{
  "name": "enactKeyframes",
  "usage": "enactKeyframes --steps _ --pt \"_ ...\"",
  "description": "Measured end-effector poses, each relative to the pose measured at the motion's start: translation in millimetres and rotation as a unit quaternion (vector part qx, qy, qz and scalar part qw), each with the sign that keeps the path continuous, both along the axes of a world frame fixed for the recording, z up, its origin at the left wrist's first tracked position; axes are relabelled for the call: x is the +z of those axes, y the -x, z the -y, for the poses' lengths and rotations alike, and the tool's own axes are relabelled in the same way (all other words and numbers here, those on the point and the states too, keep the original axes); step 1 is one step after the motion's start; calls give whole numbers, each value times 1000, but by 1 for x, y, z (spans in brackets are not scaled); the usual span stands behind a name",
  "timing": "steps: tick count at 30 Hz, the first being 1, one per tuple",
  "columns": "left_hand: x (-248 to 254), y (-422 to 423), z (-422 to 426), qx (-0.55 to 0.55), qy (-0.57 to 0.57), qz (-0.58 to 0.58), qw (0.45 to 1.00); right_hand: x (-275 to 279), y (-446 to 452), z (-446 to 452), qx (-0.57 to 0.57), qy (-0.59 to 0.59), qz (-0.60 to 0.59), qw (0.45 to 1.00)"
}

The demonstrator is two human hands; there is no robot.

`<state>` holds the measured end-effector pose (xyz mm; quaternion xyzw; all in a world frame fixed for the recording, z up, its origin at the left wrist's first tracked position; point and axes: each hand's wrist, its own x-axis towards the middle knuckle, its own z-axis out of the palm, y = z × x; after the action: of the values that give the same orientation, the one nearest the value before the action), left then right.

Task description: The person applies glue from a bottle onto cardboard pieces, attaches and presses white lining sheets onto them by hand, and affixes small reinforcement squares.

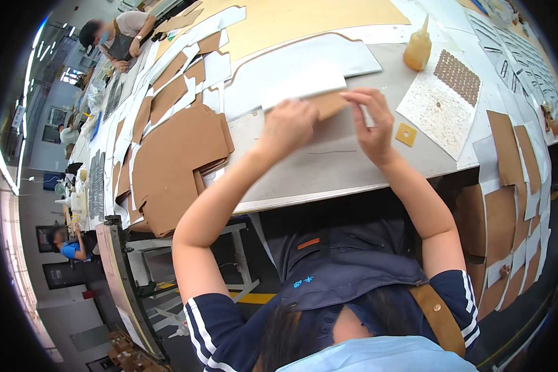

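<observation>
A small sheet with a white face (pixel 307 88) and a brown leather-like strip (pixel 330 105) lies before me on the worktable. My left hand (pixel 288 127), slightly blurred, is curled closed at its near left edge. At the right end of the brown strip, my right hand (pixel 373 121) has its fingertips together on the corner, the other fingers bent. Behind the sheet is a larger white panel (pixel 304 59) with a brown edge. A small yellow square with a hole (pixel 405 134) lies right of my right hand.
Stacked brown pieces (pixel 173 158) cover the table's left side. A glue bottle (pixel 418 49) stands near a speckled white board (pixel 440 102) with a brown perforated patch. More brown and white pieces (pixel 502 217) hang or lie at right. A co-worker (pixel 127 37) works at far left.
</observation>
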<state>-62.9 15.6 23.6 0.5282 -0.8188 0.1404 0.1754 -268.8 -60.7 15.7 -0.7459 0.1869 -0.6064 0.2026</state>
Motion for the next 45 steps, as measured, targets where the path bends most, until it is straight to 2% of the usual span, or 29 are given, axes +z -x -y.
enactKeyframes --steps 3,6,9,10,12,13,15,18,19,21,24,26,28,31,40,43,45 --pt "-2 27 -50 -37 -96 -3 995 3 8 7 5 -52 65 997" --pt "3 39 -79 -62 -202 -91 973 3 9 11 35 -125 60 990" --pt "15 27 -77 34 -261 -193 945 -3 6 9 59 -141 17 988" --pt "13 20 -67 72 -220 -202 952 -4 5 7 66 -144 -2 987" --pt "-7 -2 -39 113 -40 -217 969 -12 4 1 101 -148 -78 981" --pt "-20 -14 -27 130 -17 -204 970 -16 4 -3 116 -149 -115 975" --pt "-39 -31 -4 161 27 -181 970 -23 9 -25 155 -61 -191 967" --pt "-31 -43 16 196 -131 -164 958 -32 14 -47 164 47 -281 944" --pt "-31 -46 22 194 -135 -234 943 -34 15 -51 160 77 -306 935" --pt "-32 -51 33 190 -145 -369 898 -33 17 -48 173 21 -309 935" --pt "-24 -67 43 211 -80 -424 877 -33 15 -44 148 -16 -322 935" --pt "-21 -70 44 220 -85 -421 876 -33 12 -46 107 -23 -328 938" --pt "-28 -73 48 192 -62 -417 886 -31 12 -48 109 -29 -347 931" --pt "-34 -69 50 220 -56 -385 895 -32 12 -47 104 -37 -370 922" --pt "-46 -66 58 236 -25 -390 890 -30 9 -49 77 10 -417 906" --pt "-47 -66 55 229 -43 -432 871 -29 8 -51 71 7 -415 907" --pt "-44 -61 47 183 103 -325 922 -30 8 -50 79 -4 -390 918"
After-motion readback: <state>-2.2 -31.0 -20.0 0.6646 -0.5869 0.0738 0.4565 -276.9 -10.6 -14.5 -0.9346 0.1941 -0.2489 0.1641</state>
